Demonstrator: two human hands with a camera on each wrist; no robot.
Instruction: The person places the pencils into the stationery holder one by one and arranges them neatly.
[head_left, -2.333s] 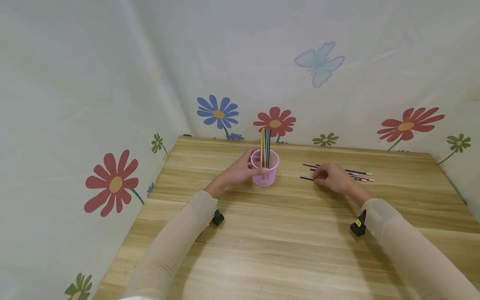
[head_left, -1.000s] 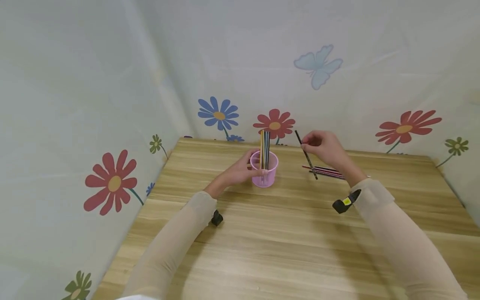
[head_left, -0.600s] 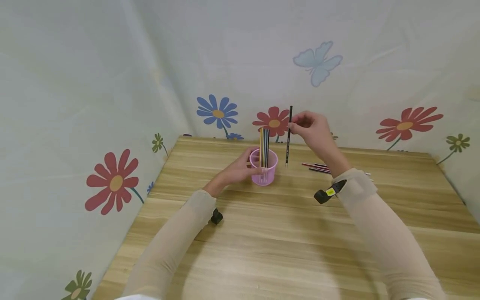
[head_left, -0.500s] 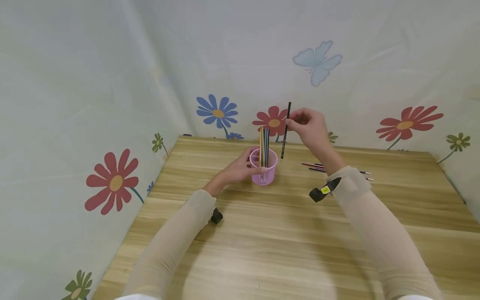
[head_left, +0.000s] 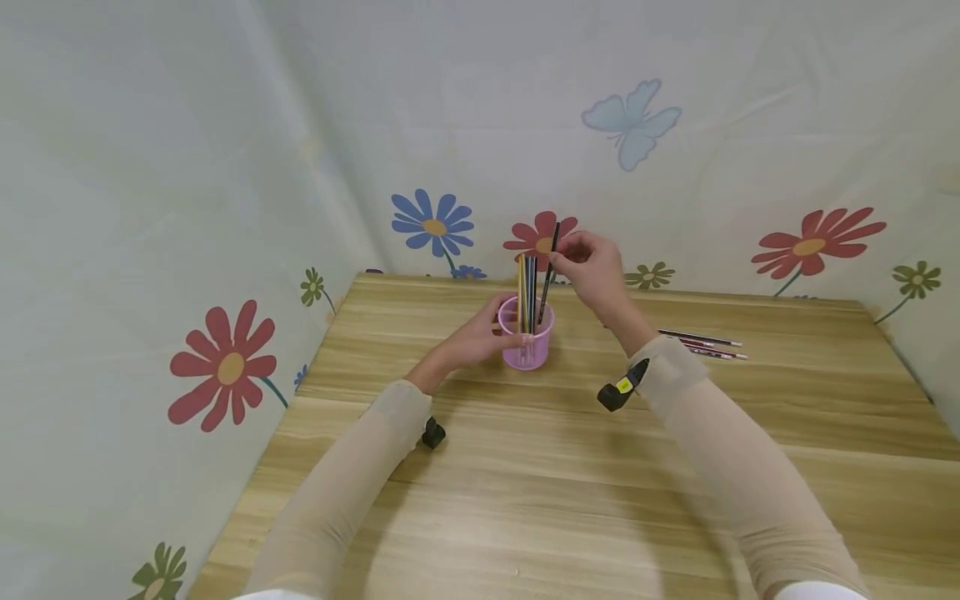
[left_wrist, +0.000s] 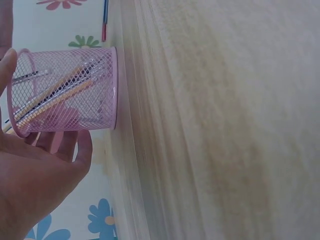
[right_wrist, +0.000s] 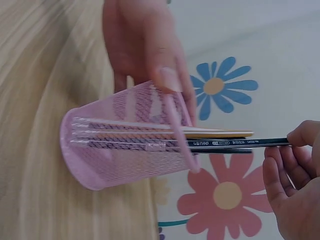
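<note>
Over on the left side of the wooden table [head_left: 525,492], the left hand [head_left: 480,337] is wrapped around a pink mesh pencil cup [head_left: 528,337], thumb on the near side and fingers curled round the back. From the left wrist view you can see the cup [left_wrist: 65,90] standing on the tabletop with the fingers [left_wrist: 80,155] hugging its wall, and a few pencils leaning inside through the mesh. A bunch of pencils [head_left: 527,287] already sticks up out of the cup, yellow and dark ones mixed.

Moving right, a black pencil [head_left: 548,271] is tilted with its lower end dipping into the cup's mouth and its upper end up by the red flower on the wall. The right hand [head_left: 592,267] pinches that pencil near the top between thumb and fingertips, hovering just above and to the right of the cup. The right wrist view shows it nicely: the dark pencil [right_wrist: 235,143] runs from the fingers [right_wrist: 280,165] straight into the cup [right_wrist: 125,140], lying alongside the others.

Further right, well apart from the cup, a few loose pencils [head_left: 705,343] lie flat on the table, roughly parallel to each other. Small black wrist cameras [head_left: 619,390] are strapped on both beige sleeves.
</note>
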